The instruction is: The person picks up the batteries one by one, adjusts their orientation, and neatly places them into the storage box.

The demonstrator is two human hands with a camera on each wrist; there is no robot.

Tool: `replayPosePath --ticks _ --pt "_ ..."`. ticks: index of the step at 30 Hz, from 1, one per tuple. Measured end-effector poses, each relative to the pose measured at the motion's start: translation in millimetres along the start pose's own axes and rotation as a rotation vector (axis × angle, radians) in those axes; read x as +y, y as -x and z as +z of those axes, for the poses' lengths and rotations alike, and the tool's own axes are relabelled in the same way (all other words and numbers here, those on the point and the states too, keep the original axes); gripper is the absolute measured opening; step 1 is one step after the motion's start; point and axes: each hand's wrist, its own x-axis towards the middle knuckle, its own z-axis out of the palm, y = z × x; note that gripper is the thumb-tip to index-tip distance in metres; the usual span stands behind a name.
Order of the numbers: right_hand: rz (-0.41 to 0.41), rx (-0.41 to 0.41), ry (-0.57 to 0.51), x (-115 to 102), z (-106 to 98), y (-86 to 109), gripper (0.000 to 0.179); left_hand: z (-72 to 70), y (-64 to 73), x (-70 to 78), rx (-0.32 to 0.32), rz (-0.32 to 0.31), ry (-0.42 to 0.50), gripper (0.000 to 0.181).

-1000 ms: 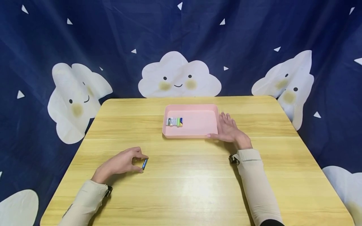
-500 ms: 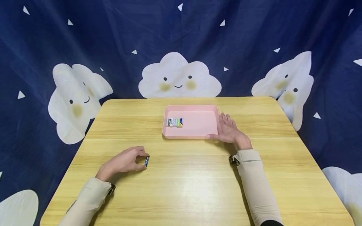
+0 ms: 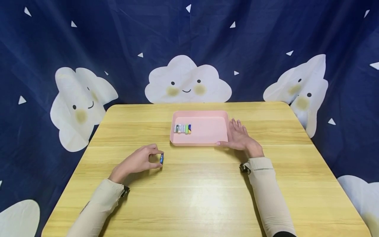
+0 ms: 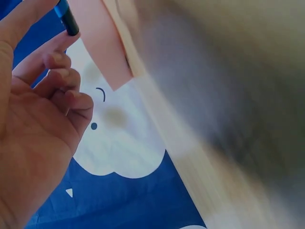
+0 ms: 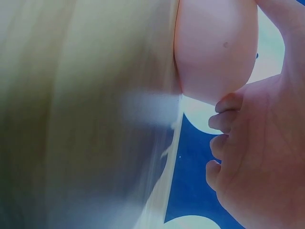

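In the head view my left hand (image 3: 136, 161) pinches a small blue and black battery (image 3: 161, 158) by its two ends, between thumb and forefinger. The same battery (image 4: 68, 18) shows at the top of the left wrist view, with the other fingers loosely curled below it. A shallow pink tray (image 3: 207, 144) lies ahead and to the right of that hand. Inside it, a row of several batteries (image 3: 182, 128) stands side by side near the left wall. My right hand (image 3: 240, 138) rests against the tray's right end, fingers straight and thumb at the front rim.
A light wooden table (image 3: 189, 191) carries everything, its far edge just behind the tray. Beyond it hangs a dark blue curtain (image 3: 127, 39) printed with white clouds and small triangles.
My left hand has moved right and forward, toward the tray, carrying the battery. The right hand and the tray have stayed in place.
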Motion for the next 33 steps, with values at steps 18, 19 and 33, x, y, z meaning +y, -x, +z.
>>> replayPosePath --ticks 18,19,33 --pt "0.001 -0.009 0.015 2 1 -2.0 0.135 -7.4 -62.3 13.0 0.178 -0.050 0.165 0.054" --pt "0.003 -0.013 0.018 1 1 -1.7 0.135 -8.5 -66.2 14.1 0.182 -0.054 0.166 0.054" --pt "-0.003 -0.008 0.021 -1 -2 -2.1 0.132 -10.4 -129.9 12.7 0.220 -0.031 0.186 0.056"
